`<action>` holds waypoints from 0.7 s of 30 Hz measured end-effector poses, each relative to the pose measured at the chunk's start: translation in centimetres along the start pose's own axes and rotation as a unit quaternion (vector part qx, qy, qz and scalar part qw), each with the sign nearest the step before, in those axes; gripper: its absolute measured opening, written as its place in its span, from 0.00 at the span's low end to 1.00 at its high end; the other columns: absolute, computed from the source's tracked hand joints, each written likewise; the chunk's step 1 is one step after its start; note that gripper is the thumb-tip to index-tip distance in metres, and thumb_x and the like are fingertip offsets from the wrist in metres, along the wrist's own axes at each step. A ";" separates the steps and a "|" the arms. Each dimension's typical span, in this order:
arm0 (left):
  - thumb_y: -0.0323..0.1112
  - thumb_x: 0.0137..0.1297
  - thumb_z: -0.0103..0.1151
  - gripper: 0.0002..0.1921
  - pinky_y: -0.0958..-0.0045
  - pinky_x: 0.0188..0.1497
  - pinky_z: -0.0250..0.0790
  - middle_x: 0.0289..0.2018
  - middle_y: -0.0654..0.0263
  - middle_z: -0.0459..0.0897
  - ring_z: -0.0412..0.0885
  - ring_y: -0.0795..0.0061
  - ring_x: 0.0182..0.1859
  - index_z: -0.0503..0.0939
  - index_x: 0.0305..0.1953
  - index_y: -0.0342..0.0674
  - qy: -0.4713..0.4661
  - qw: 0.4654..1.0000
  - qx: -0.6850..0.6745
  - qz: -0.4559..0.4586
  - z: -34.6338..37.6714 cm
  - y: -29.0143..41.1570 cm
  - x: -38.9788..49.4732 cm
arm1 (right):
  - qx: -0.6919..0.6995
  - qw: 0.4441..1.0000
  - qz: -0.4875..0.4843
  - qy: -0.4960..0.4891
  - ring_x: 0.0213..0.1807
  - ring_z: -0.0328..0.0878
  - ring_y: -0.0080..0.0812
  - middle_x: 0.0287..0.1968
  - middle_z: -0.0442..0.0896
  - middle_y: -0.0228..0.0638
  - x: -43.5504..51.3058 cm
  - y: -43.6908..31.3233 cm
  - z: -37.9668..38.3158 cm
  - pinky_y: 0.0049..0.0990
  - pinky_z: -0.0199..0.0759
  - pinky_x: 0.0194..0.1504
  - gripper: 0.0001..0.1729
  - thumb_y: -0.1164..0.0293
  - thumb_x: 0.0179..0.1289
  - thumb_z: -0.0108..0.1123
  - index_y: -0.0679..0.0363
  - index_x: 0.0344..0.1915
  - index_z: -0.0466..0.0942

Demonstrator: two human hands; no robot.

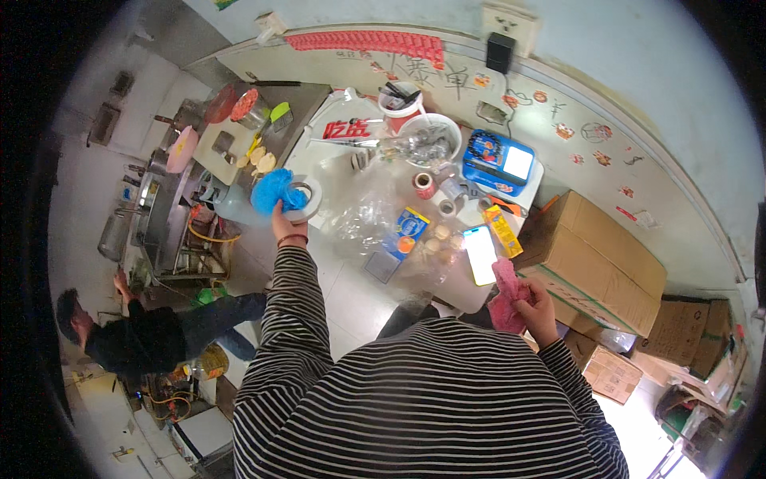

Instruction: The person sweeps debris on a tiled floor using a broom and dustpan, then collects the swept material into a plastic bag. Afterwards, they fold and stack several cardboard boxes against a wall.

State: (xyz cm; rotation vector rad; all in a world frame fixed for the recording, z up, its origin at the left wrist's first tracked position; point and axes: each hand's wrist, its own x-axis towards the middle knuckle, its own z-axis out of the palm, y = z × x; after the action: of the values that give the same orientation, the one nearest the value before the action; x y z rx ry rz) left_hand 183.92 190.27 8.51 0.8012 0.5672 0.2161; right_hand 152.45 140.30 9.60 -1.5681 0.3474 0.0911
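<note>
My left hand holds a white ring-shaped roll, perhaps tape, together with a bunched piece of blue mesh, over the left edge of the white table. At the table's near right corner, my right hand grips a crumpled pink cloth. Beside that cloth lies a phone with a bright screen. Left of the phone are a clear plastic bag with round pale items in it and a blue box. A yellow box lies right of the phone.
White buckets and a blue device stand at the table's back. A cutting board lies on the metal counter at left. A person in dark clothes is at the far left. Cardboard boxes stand at right.
</note>
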 end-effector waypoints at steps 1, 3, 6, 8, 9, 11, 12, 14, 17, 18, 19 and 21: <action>0.43 0.70 0.49 0.19 0.49 0.61 0.67 0.56 0.60 0.77 0.75 0.59 0.57 0.73 0.57 0.42 0.019 1.000 -0.005 0.004 -0.8 0.6 1.6 | 0.019 1.000 0.007 -0.011 0.45 0.75 0.21 0.41 0.77 0.28 0.2 -0.6 1.7 0.23 0.69 0.50 0.19 0.81 0.53 0.57 0.62 0.48 0.74; 0.45 0.71 0.44 0.22 0.44 0.64 0.63 0.58 0.58 0.75 0.73 0.55 0.60 0.71 0.60 0.43 0.033 0.999 -0.013 -0.017 -2.4 1.4 3.8 | 0.060 0.997 0.022 -0.032 0.45 0.75 0.21 0.41 0.77 0.28 0.5 -1.2 4.4 0.23 0.69 0.51 0.20 0.81 0.53 0.58 0.61 0.48 0.74; 0.47 0.72 0.37 0.24 0.40 0.67 0.57 0.62 0.56 0.72 0.70 0.51 0.63 0.69 0.63 0.46 0.054 0.996 -0.041 -0.053 -4.6 1.5 7.1 | 0.002 0.999 -0.008 -0.046 0.48 0.74 0.26 0.45 0.77 0.32 0.7 -1.8 8.6 0.25 0.68 0.53 0.21 0.81 0.52 0.58 0.62 0.50 0.74; 0.47 0.72 0.37 0.24 0.39 0.67 0.57 0.62 0.56 0.71 0.70 0.51 0.64 0.68 0.64 0.46 0.027 0.995 -0.066 -0.069 -5.2 1.2 9.7 | -0.054 0.997 -0.025 -0.058 0.50 0.75 0.31 0.47 0.76 0.36 0.7 -2.4 10.3 0.28 0.68 0.54 0.22 0.80 0.51 0.58 0.63 0.50 0.74; 0.47 0.72 0.37 0.24 0.39 0.68 0.56 0.63 0.56 0.71 0.69 0.51 0.64 0.68 0.64 0.46 0.024 0.993 -0.077 -0.082 -5.4 0.9 11.0 | -0.079 0.994 -0.045 -0.066 0.50 0.75 0.32 0.47 0.76 0.37 0.8 -2.9 11.1 0.28 0.68 0.54 0.23 0.80 0.51 0.58 0.63 0.50 0.74; 0.53 0.67 0.46 0.29 0.42 0.68 0.54 0.64 0.57 0.69 0.66 0.52 0.65 0.65 0.65 0.46 0.033 0.993 0.012 -0.111 -5.6 0.4 13.3 | -0.121 0.986 -0.086 -0.075 0.50 0.75 0.33 0.46 0.76 0.38 0.8 -3.8 12.3 0.29 0.68 0.54 0.23 0.80 0.50 0.58 0.63 0.51 0.73; 0.56 0.65 0.50 0.33 0.43 0.68 0.52 0.65 0.57 0.68 0.65 0.53 0.66 0.64 0.66 0.46 0.037 0.990 0.057 -0.126 -5.7 0.3 14.4 | -0.151 0.983 -0.079 -0.075 0.50 0.75 0.35 0.45 0.76 0.40 0.8 -4.3 12.9 0.29 0.69 0.54 0.24 0.80 0.50 0.57 0.64 0.51 0.73; 0.64 0.55 0.60 0.44 0.46 0.68 0.49 0.66 0.57 0.64 0.60 0.54 0.68 0.60 0.69 0.49 0.103 0.954 0.199 -0.198 -5.7 0.0 15.8 | -0.137 0.988 -0.025 -0.063 0.50 0.75 0.34 0.45 0.76 0.39 1.2 -4.9 14.1 0.28 0.69 0.54 0.24 0.80 0.50 0.57 0.64 0.51 0.73; 0.65 0.50 0.64 0.44 0.48 0.64 0.53 0.58 0.61 0.65 0.64 0.63 0.51 0.64 0.63 0.44 0.070 0.960 0.209 -0.174 -6.0 -0.5 15.5 | -0.081 0.995 0.014 -0.049 0.50 0.75 0.30 0.45 0.77 0.38 2.0 -5.6 15.4 0.27 0.69 0.53 0.23 0.81 0.52 0.57 0.64 0.51 0.73; 0.65 0.50 0.64 0.47 0.54 0.63 0.55 0.62 0.58 0.64 0.65 0.62 0.58 0.63 0.64 0.37 0.071 0.952 0.265 -0.134 -6.1 -0.5 15.0 | -0.059 0.997 0.024 -0.043 0.50 0.75 0.29 0.44 0.77 0.37 2.4 -5.8 15.9 0.26 0.70 0.53 0.23 0.82 0.52 0.57 0.64 0.51 0.73; 0.62 0.53 0.64 0.46 0.55 0.65 0.54 0.63 0.56 0.64 0.64 0.59 0.61 0.61 0.66 0.37 0.088 0.933 0.343 -0.068 -6.1 -0.6 14.0 | -0.028 0.998 0.041 -0.038 0.50 0.74 0.28 0.44 0.77 0.37 2.9 -5.9 16.3 0.25 0.70 0.53 0.23 0.82 0.52 0.56 0.64 0.51 0.73; 0.55 0.58 0.64 0.45 0.56 0.70 0.51 0.65 0.54 0.64 0.62 0.55 0.66 0.58 0.69 0.36 0.130 0.859 0.489 0.078 -6.1 -0.7 11.2 | -0.113 0.992 -0.059 -0.021 0.50 0.76 0.34 0.45 0.78 0.40 4.1 -5.9 17.7 0.30 0.70 0.54 0.24 0.78 0.52 0.59 0.63 0.52 0.73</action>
State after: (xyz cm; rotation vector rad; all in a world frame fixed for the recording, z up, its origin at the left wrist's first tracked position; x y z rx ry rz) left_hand 189.83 197.90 0.16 1.8342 0.8825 0.1782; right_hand 160.81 157.08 13.55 -1.8054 0.2157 0.0749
